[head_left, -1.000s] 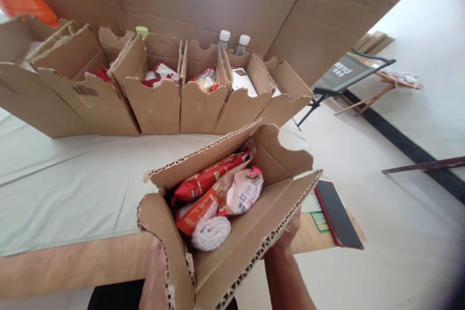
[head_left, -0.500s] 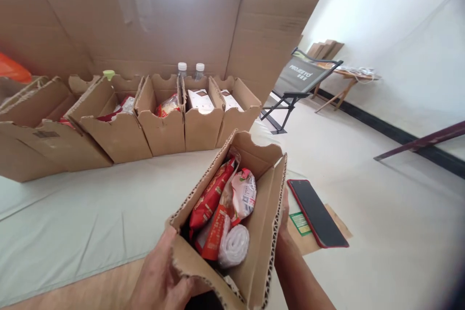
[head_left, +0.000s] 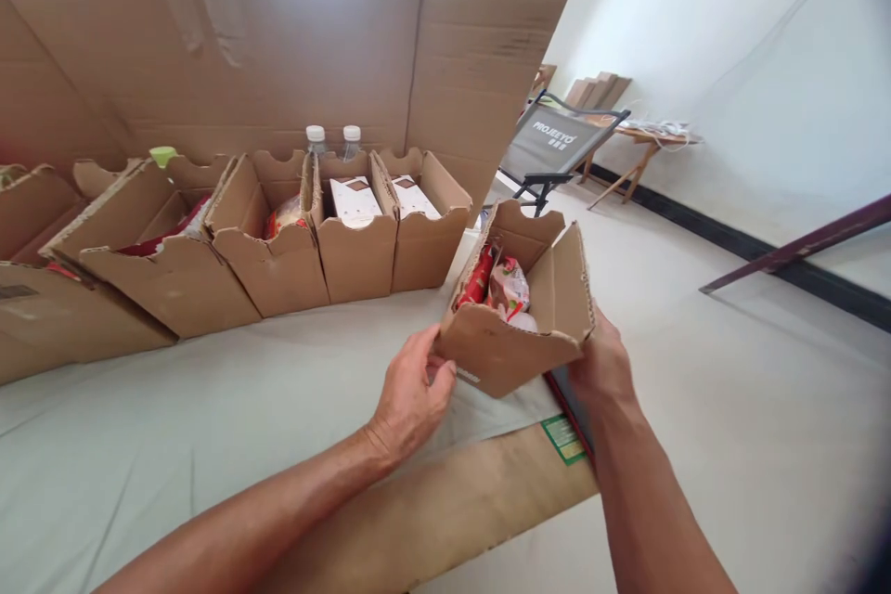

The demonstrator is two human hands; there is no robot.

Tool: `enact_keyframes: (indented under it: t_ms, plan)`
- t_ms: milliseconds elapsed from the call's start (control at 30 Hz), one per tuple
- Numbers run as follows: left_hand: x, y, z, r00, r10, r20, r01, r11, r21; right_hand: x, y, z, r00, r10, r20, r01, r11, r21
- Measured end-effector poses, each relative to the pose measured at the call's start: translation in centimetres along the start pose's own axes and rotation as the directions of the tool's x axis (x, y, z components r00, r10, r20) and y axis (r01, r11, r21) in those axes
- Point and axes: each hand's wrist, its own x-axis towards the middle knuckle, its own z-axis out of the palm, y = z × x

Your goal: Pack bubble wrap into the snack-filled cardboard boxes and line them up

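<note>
Between my two hands is an open-topped cardboard box (head_left: 501,357) with a wavy cut rim, tilted, at the right end of the cloth. My left hand (head_left: 410,394) is closed on its near left corner, the thumb at the lower edge. My right hand (head_left: 604,367) grips its right side, with most of the fingers hidden behind the cardboard. Inside lie a red snack packet (head_left: 476,280) and a pink and white packet (head_left: 510,286). A whitish thing at the bottom of the box is mostly hidden by the front wall.
Left of the held box stands a row of similar cardboard boxes (head_left: 358,260) with packets and white cartons. Behind are two bottles (head_left: 352,141) and a tall cardboard screen (head_left: 278,65). A phone (head_left: 565,399) lies partly under my right hand. A folding chair (head_left: 557,135) stands beyond.
Both hands have carried the box forward and away from me, toward the right end of the row. The view has shifted right, and the phone is now mostly covered.
</note>
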Motion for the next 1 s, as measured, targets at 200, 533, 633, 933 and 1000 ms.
enact_keyframes:
  t_ms: [200,533,633,933,1000]
  plan:
    - [-2.5,-2.7,-0.4,0.977,0.179,0.120,-0.192,0.975,0.110,-7.4,1.8,-2.0,0.976,0.092,0.196,-0.109,0.991,0.079]
    - [-4.4,-3.5,-1.5,0.880,0.221,0.420,-0.435,0.729,0.528,0.0,3.0,-1.7,0.929,0.240,0.282,-0.198,0.965,-0.170]
    - [-4.5,-3.4,-1.3,0.877,0.232,0.421,-0.448,0.712,0.541,4.0,3.8,-2.0,0.919,0.253,0.303,-0.224,0.966,-0.128]
    - [-4.6,-3.7,-1.0,0.888,0.250,0.387,-0.436,0.726,0.531,11.6,5.0,0.8,0.914,0.212,0.347,-0.225,0.974,-0.001]
    - [-4.5,-3.7,-1.0,0.887,0.251,0.388,-0.437,0.729,0.527,12.4,5.1,1.4,0.918,0.212,0.335,-0.229,0.973,0.012]
